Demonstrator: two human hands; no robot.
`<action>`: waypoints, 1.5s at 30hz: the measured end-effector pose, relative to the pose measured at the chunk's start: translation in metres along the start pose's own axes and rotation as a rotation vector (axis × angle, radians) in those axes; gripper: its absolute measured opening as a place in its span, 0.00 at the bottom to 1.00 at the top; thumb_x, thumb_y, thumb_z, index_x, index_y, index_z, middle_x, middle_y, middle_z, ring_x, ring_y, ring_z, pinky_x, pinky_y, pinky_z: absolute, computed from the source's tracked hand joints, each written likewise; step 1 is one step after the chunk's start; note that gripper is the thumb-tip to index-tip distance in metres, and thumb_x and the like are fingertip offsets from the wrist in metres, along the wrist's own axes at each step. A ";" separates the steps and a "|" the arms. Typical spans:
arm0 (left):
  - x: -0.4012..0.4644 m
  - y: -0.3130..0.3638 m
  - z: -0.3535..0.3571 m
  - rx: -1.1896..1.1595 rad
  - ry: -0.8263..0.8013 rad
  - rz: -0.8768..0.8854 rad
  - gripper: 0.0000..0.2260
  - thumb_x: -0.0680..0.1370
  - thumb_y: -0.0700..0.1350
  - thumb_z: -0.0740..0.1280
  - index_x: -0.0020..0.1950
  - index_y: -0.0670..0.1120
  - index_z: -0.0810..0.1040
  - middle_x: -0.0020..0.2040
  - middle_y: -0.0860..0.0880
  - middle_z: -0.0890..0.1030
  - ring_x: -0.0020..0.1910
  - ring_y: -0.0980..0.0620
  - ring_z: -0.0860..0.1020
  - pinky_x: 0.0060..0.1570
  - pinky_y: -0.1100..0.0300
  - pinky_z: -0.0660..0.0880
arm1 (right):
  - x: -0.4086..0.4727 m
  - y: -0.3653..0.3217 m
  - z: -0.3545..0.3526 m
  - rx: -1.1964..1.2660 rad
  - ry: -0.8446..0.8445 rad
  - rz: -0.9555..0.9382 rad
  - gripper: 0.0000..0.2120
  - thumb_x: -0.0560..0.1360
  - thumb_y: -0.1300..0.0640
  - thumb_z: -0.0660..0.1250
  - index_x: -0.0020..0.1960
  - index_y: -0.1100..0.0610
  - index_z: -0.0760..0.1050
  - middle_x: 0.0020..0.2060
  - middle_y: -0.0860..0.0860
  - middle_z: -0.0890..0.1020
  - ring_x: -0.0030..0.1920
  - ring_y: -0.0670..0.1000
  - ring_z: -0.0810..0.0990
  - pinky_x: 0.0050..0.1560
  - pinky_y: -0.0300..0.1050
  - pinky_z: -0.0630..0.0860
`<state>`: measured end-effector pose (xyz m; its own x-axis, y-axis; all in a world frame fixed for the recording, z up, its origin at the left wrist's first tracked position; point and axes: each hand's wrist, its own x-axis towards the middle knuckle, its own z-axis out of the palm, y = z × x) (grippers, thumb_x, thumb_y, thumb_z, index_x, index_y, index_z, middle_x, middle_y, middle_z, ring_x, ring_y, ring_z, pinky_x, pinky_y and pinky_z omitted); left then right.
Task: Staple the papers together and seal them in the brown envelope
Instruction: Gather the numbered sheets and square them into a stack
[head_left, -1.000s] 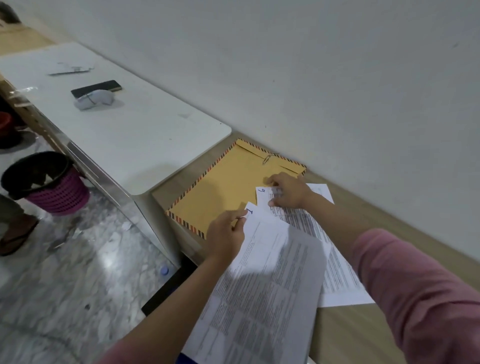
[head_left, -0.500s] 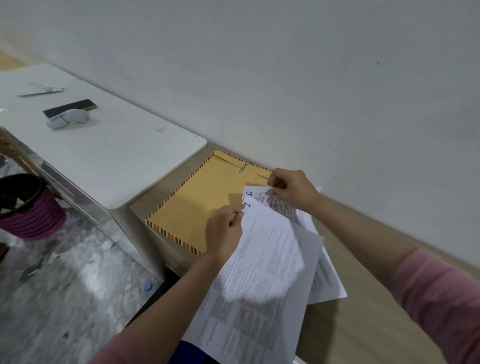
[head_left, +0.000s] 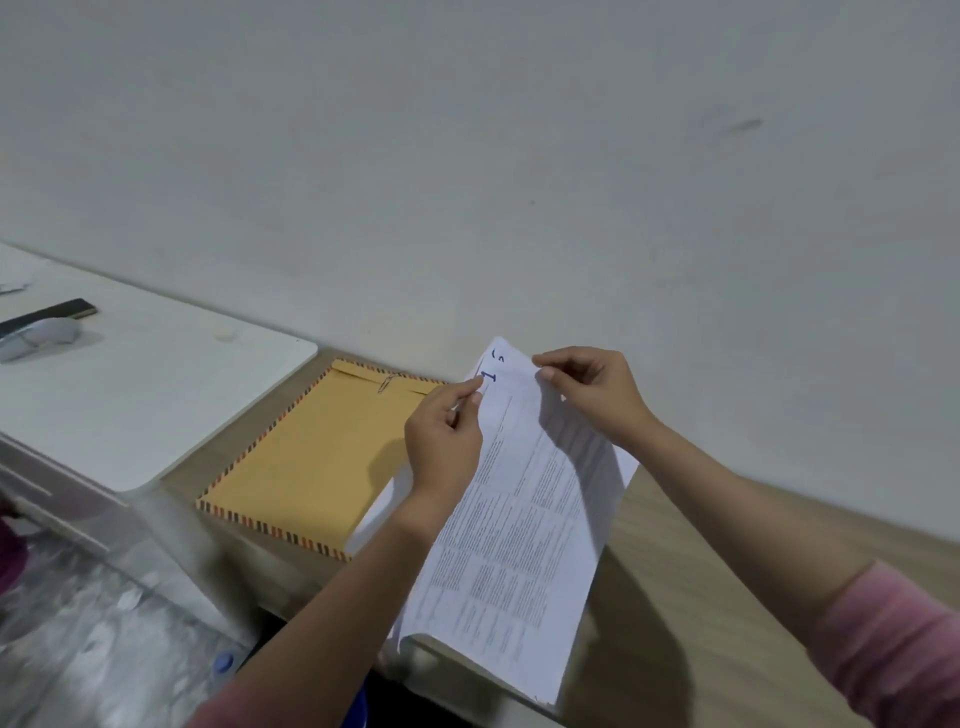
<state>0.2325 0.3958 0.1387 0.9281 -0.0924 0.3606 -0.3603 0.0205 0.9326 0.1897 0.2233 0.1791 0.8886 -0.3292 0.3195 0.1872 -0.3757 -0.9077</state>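
Note:
Printed white papers (head_left: 519, 519) are held up off the wooden desk (head_left: 675, 623), one sheet in front of another. My left hand (head_left: 441, 441) pinches the top left corner of the stack. My right hand (head_left: 592, 389) pinches the top right corner. A brown envelope (head_left: 311, 457) with a striped border lies flat on the desk to the left of the papers, partly hidden by my left hand. A paper clip (head_left: 385, 383) sits on its flap near the wall. No stapler is in view.
A white tabletop (head_left: 156, 405) adjoins the desk on the left and carries a computer mouse (head_left: 36, 335) and a dark flat object (head_left: 57, 314). A plain wall (head_left: 519, 182) runs right behind the desk. Marble floor (head_left: 104, 649) lies below left.
Both hands have lifted the two sheets off the desk and brought them together into one stack. The camera has turned right, so the bin has left the view.

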 end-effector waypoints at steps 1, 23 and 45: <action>-0.004 0.004 0.005 0.007 -0.001 0.028 0.10 0.76 0.37 0.67 0.50 0.51 0.82 0.45 0.55 0.81 0.41 0.65 0.78 0.42 0.74 0.72 | -0.006 -0.003 -0.006 0.006 0.004 -0.004 0.09 0.71 0.64 0.71 0.46 0.51 0.82 0.41 0.46 0.84 0.42 0.41 0.81 0.47 0.33 0.77; -0.021 0.014 0.039 -0.007 -0.225 0.102 0.12 0.76 0.36 0.67 0.55 0.51 0.81 0.56 0.51 0.80 0.57 0.59 0.77 0.55 0.70 0.73 | -0.058 -0.012 -0.043 -0.036 0.123 0.011 0.13 0.66 0.65 0.75 0.45 0.49 0.82 0.40 0.45 0.84 0.39 0.40 0.80 0.42 0.32 0.75; -0.021 0.029 0.062 -0.107 -0.347 0.003 0.10 0.76 0.34 0.66 0.52 0.45 0.83 0.48 0.51 0.83 0.45 0.60 0.81 0.48 0.67 0.77 | -0.091 0.011 -0.067 -0.205 0.257 0.058 0.18 0.71 0.60 0.72 0.56 0.43 0.79 0.49 0.50 0.84 0.44 0.46 0.80 0.51 0.44 0.78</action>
<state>0.1968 0.3368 0.1574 0.8332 -0.4244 0.3546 -0.3345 0.1239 0.9342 0.0834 0.1913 0.1586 0.7554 -0.5536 0.3505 0.0276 -0.5076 -0.8612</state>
